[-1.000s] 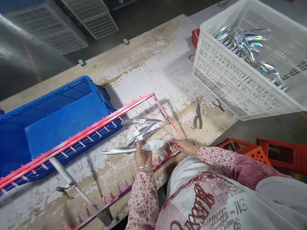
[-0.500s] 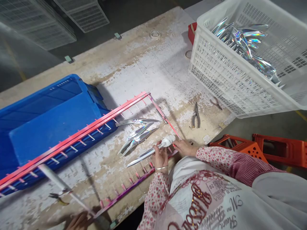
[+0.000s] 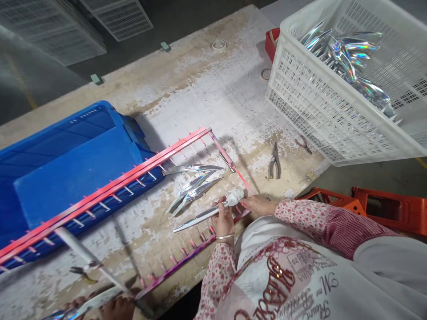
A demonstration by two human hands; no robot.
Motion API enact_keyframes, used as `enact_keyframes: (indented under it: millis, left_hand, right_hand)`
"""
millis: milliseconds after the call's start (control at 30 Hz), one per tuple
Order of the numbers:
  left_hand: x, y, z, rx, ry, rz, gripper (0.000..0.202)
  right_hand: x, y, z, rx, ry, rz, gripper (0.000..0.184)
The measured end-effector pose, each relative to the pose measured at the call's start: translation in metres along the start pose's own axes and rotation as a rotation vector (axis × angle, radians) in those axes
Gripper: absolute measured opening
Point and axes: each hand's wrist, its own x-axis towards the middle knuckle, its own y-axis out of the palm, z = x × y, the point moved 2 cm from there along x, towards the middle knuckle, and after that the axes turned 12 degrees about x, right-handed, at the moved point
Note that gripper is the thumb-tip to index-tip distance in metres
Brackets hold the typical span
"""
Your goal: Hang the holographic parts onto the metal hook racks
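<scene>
I log: left hand [image 3: 224, 221] pinching the silver piece [image 3: 200, 217], its white-wrapped end [image 3: 235, 196] now brought to the right hand [image 3: 259, 206]. Right grip: cannot tell. Both hands thus work near one end; loose silver pieces [image 3: 202, 190] lie beyond the left.
</scene>
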Motion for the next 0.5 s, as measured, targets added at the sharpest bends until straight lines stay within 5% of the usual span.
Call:
enact_keyframes:
  millis: [233,500]
  left_hand:
    - [-0.001,0.008,-0.016,0.145,-0.016,-0.007,0.056]
    - [0.012,0.002,-0.031,0.342,-0.019,0.071,0.054]
  right_hand:
    - [0.002,-0.005,0.001,-0.081,-0.028,0.047,0.026]
    - [0.005,-0.017,0.009,-0.151,-0.108,0.174,0.026]
